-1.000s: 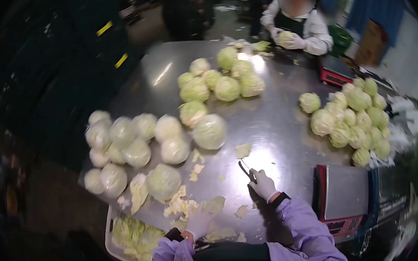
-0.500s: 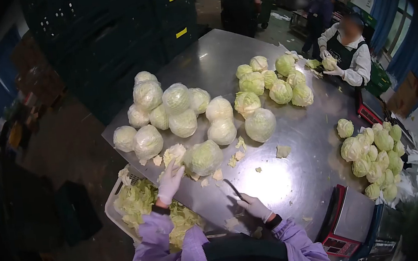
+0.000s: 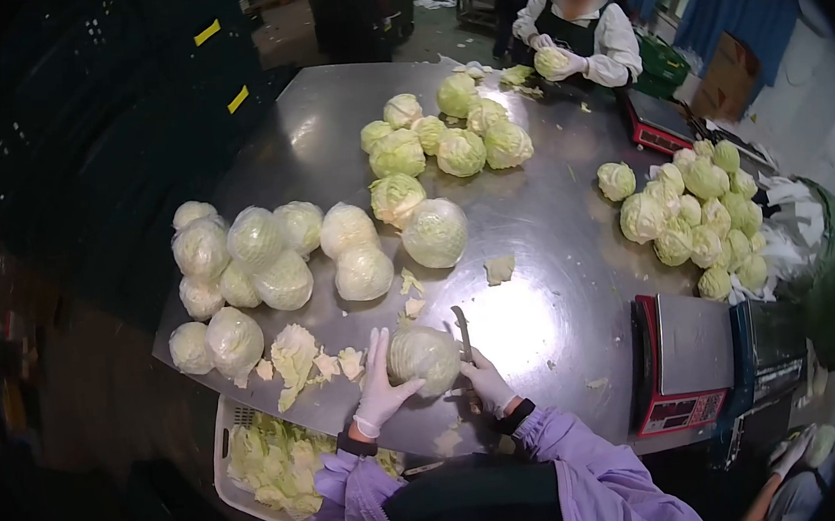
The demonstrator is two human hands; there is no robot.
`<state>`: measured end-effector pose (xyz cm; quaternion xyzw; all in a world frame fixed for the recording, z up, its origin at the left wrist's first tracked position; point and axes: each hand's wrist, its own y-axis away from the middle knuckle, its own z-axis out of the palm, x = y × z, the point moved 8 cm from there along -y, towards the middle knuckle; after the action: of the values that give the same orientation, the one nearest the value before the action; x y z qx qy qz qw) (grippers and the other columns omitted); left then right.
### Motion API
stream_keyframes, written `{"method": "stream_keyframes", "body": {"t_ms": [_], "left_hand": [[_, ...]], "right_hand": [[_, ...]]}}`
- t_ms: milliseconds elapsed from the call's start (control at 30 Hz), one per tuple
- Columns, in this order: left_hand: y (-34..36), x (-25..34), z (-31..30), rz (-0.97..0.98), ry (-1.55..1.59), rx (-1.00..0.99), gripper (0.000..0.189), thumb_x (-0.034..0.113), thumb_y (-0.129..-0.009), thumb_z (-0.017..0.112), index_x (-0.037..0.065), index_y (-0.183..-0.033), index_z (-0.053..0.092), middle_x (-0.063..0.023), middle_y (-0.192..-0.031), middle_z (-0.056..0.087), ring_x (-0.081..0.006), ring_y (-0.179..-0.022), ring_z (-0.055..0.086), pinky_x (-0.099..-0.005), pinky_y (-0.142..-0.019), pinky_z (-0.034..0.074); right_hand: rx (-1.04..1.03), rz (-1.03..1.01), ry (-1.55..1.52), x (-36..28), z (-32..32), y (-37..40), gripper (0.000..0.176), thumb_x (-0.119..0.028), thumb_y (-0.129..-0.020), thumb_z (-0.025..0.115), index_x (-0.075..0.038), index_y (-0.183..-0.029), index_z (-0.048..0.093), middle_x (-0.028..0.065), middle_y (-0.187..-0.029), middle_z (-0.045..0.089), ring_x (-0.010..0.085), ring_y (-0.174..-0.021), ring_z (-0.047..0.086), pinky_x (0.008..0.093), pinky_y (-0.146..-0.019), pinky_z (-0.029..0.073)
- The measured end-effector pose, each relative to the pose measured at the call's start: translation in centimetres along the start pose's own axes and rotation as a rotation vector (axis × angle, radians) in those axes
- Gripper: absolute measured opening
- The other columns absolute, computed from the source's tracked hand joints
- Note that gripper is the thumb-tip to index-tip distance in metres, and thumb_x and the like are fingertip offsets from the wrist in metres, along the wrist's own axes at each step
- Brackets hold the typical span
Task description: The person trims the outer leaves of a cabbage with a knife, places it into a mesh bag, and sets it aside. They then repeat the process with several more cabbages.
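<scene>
In front of me on the metal table is a cabbage [image 3: 424, 360] that looks plastic-wrapped. My left hand [image 3: 380, 395], in a white glove, cups its left side, fingers up along it and thumb at its near side. A knife [image 3: 461, 325] is gripped in my gloved right hand [image 3: 491, 385], its blade pointing away from me beside the cabbage's right side. Loose torn leaves [image 3: 293, 360] lie left of my left hand. Farther left and ahead sit several wrapped cabbages [image 3: 284, 278].
A white crate [image 3: 227, 470] of leaves stands below the table edge. Several unwrapped cabbages [image 3: 459, 152] lie at the back, with another pile [image 3: 704, 213] on the right. Red-edged scales [image 3: 692, 345] stand at right. Across the table, a person [image 3: 581, 29] holds a cabbage.
My view has turned right. My left hand has come from the loose leaves to the cabbage's side, and the cabbage now lies nearer me. My right hand, still with the knife, is close beside it.
</scene>
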<state>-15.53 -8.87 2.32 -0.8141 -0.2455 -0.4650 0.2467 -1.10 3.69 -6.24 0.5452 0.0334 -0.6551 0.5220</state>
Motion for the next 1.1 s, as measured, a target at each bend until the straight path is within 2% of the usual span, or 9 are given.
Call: {"method": "stream_keyframes", "body": {"t_ms": [33,167,267,300,400,533,567,967,1100], "left_hand": [[-0.4,-1.0,1.4,-0.025,0.094,-0.104,0.09,0.033,-0.066,0.083,0.005,-0.137,0.035,-0.0215,-0.147,0.024,-0.036,-0.138,0.024,-0.0422,-0.113,0.022],[0.4,-1.7,1.5,-0.024,0.21,-0.081,0.092,0.031,-0.062,0.085,0.003,-0.134,0.034,-0.0252,-0.148,0.022,-0.0357,-0.137,0.024,-0.0429,-0.113,0.022],[3.4,0.1,2.3,-0.047,0.191,-0.102,0.099,0.031,-0.061,0.086,0.002,-0.136,0.029,-0.0268,-0.147,0.02,-0.038,-0.138,0.023,-0.0436,-0.113,0.022],[3.9,1.4,2.6,-0.011,-0.021,-0.07,0.11,0.031,-0.059,0.087,-0.003,-0.14,0.021,-0.0288,-0.147,0.018,-0.0413,-0.137,0.021,-0.0449,-0.113,0.023],[4.7,2.9,3.6,-0.085,-0.11,-0.088,0.118,0.032,-0.058,0.088,-0.008,-0.142,0.014,-0.03,-0.147,0.017,-0.0436,-0.138,0.02,-0.0454,-0.112,0.024],[3.1,5.5,5.0,-0.137,-0.151,-0.077,0.113,0.036,-0.061,0.086,-0.01,-0.14,0.019,-0.0307,-0.142,0.028,-0.0448,-0.132,0.03,-0.0459,-0.108,0.03],[2.8,5.8,5.6,-0.127,-0.15,-0.087,0.113,0.036,-0.061,0.086,-0.01,-0.14,0.019,-0.0307,-0.142,0.028,-0.0448,-0.132,0.03,-0.0459,-0.108,0.03],[0.9,6.0,6.1,-0.048,-0.384,-0.013,0.099,0.033,-0.063,0.083,-0.009,-0.135,0.031,-0.026,-0.128,0.042,-0.0398,-0.119,0.042,-0.0435,-0.1,0.039],[0.0,4.4,5.8,-0.173,-0.298,-0.068,0.097,0.033,-0.065,0.082,-0.01,-0.135,0.031,-0.0259,-0.128,0.042,-0.0392,-0.12,0.043,-0.0428,-0.101,0.038]], "right_hand": [[-0.035,0.024,0.149,-0.8,0.3,0.9,0.046,-0.011,-0.094,0.05,-0.007,-0.139,0.04,0.0086,-0.118,0.057,0.0219,-0.104,0.06,0.0358,-0.08,0.054],[-0.055,-0.346,0.601,-1.9,0.3,1.6,0.049,-0.013,-0.092,0.052,-0.005,-0.139,0.041,0.0147,-0.13,0.055,0.0227,-0.114,0.056,0.0325,-0.099,0.041],[-0.108,-0.282,0.779,-2.5,-0.3,5.6,0.05,-0.016,-0.092,0.052,-0.006,-0.14,0.04,0.0164,-0.128,0.056,0.0261,-0.117,0.054,0.0348,-0.099,0.041],[-0.15,-0.385,0.853,-1.1,-1.6,5.9,0.051,-0.02,-0.093,0.051,-0.007,-0.141,0.039,0.0205,-0.126,0.056,0.033,-0.114,0.056,0.0377,-0.097,0.043],[-0.159,-0.258,1.011,-1.5,-3.1,8.6,0.05,-0.022,-0.094,0.05,-0.007,-0.14,0.039,0.0234,-0.121,0.058,0.0388,-0.104,0.059,0.0408,-0.09,0.047],[0.036,-0.519,1.238,-6.6,0.0,11.9,0.03,-0.02,-0.092,0.05,-0.005,-0.118,0.05,0.0205,-0.091,0.062,0.0401,-0.081,0.061,0.0473,-0.072,0.049],[0.08,-0.499,1.351,-6.1,0.0,12.0,0.017,-0.017,-0.09,0.049,-0.005,-0.102,0.052,0.0189,-0.082,0.059,0.0371,-0.077,0.061,0.0476,-0.068,0.049],[0.078,-0.376,1.433,-4.8,-1.3,8.7,0.011,-0.014,-0.086,0.05,-0.005,-0.093,0.051,0.0196,-0.081,0.058,0.0396,-0.074,0.06,0.0475,-0.064,0.048],[0.038,-0.352,1.404,-5.2,-1.4,9.3,0.012,-0.013,-0.085,0.05,-0.004,-0.093,0.051,0.0203,-0.083,0.059,0.0403,-0.076,0.06,0.048,-0.066,0.048]]}}
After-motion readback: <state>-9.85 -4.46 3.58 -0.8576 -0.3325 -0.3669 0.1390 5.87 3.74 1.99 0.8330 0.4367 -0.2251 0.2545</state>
